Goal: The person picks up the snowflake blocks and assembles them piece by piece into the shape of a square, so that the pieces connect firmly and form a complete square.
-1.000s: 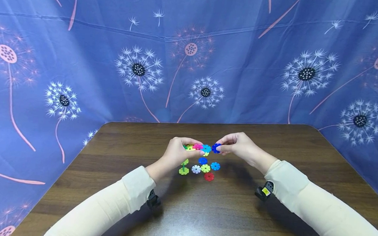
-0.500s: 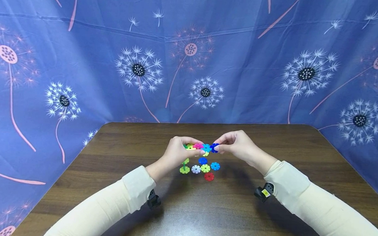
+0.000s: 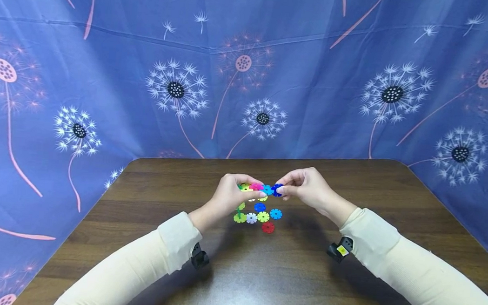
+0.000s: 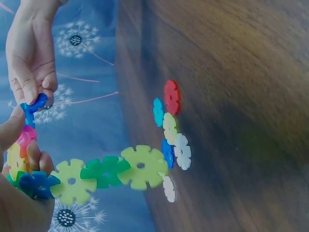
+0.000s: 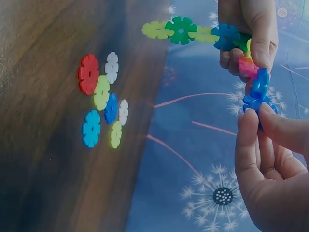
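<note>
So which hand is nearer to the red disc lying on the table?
Left. The left hand holds the chain up just left of and above the red disc; the right hand pinches the dark blue disc farther back and right.

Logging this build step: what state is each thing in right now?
Chain: linked, held off the table by the left hand.
Dark blue disc: pinched by the right hand at the chain's end.
Loose discs: lying flat on the table.
</note>
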`<state>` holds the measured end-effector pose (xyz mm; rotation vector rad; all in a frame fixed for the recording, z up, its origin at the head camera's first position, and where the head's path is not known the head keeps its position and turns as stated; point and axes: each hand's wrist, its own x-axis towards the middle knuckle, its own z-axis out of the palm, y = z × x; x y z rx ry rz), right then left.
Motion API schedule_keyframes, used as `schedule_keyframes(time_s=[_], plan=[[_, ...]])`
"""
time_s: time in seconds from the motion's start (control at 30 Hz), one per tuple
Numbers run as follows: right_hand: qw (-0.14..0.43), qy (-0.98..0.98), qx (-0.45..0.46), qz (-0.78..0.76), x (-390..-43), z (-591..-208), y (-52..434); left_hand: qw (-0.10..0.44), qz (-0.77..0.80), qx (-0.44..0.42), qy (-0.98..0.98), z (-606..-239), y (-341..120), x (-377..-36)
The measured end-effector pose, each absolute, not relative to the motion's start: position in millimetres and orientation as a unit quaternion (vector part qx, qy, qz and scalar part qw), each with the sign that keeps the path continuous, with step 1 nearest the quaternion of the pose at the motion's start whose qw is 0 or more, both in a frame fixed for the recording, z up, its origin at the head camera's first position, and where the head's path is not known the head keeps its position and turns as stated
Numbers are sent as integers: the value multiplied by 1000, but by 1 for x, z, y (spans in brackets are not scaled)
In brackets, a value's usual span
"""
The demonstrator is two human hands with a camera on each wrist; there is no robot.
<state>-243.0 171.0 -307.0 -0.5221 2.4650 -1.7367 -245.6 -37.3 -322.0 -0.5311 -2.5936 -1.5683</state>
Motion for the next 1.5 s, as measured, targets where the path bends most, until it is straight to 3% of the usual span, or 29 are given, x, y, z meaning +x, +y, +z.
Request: schedule_keyframes(time_s=[0.7, 1.0, 1.5], plan=[[29, 798, -179, -574, -244, -312, 164, 38, -503, -161, -848, -327, -39, -246], [37, 826, -184, -531, -244, -306, 170, 7, -499, -170, -850, -326, -39, -245], [48, 809, -188, -554, -244, -305, 168, 25, -430, -267, -862, -320, -43, -251]])
